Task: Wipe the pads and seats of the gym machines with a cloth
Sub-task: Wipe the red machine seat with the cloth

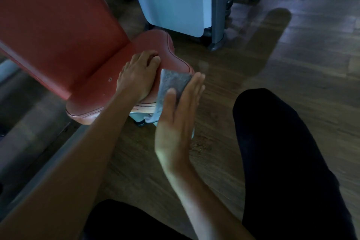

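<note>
A dim gym floor of wood-look planks [292, 64] is stretching out beyond the hands, with a pale machine shroud [171, 0] standing farther off. Just under the left hand [136, 76] the red seat [93, 91] is sitting below its red back pad [58, 15]. That hand is lying flat, fingers spread, pressing on the seat top and seemingly steadying it. The right hand [177, 115] is holding its fingers straight and together, palm pressing the grey cloth [171, 85] against the seat's front edge, the thumb lying over the fabric; the cloth is draping down past the rim.

To do this stroke well, the palm should be keeping even pressure and following the curved rim, so the stitched seam is getting covered. Refolding to a fresh face would help before moving under the left hand, which is covering an area probably yet to be wiped. The person's dark-clad leg [282, 152] is kneeling close beside the right hand.
</note>
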Available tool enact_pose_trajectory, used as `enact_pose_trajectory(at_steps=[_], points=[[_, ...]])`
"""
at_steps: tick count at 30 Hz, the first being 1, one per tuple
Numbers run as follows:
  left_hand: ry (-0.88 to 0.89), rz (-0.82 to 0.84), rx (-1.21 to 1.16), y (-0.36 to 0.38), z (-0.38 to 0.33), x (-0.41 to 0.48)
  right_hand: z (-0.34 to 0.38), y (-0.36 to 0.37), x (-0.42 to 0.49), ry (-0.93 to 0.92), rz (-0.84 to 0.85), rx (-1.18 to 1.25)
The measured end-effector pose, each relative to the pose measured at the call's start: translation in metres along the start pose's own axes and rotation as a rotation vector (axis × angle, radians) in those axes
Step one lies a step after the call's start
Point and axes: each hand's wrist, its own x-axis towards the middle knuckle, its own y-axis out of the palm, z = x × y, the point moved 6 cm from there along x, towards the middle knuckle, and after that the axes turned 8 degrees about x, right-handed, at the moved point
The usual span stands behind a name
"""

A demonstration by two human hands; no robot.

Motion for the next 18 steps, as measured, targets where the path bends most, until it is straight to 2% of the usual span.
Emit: enact_pose_trajectory(at_steps=[2,7,12,16,18], points=[[0.003,-0.005,0.003,-0.001,-0.002,-0.001,0.001,-0.003,0.009,0.011,-0.029,0.049],[-0.015,-0.021,0.013,-0.003,0.0,-0.004,-0.001,0.002,-0.024,0.002,0.089,0.02],[-0.022,-0.02,0.015,-0.004,-0.003,-0.004,0.003,-0.007,0.019,0.03,0.01,0.045],[-0.046,-0.021,0.003,-0.007,-0.005,-0.007,0.0,-0.007,-0.007,0.014,0.094,0.036],[-0.058,-0.016,-0.009,-0.007,-0.005,-0.005,-0.004,-0.007,-0.004,0.02,0.062,0.043]])
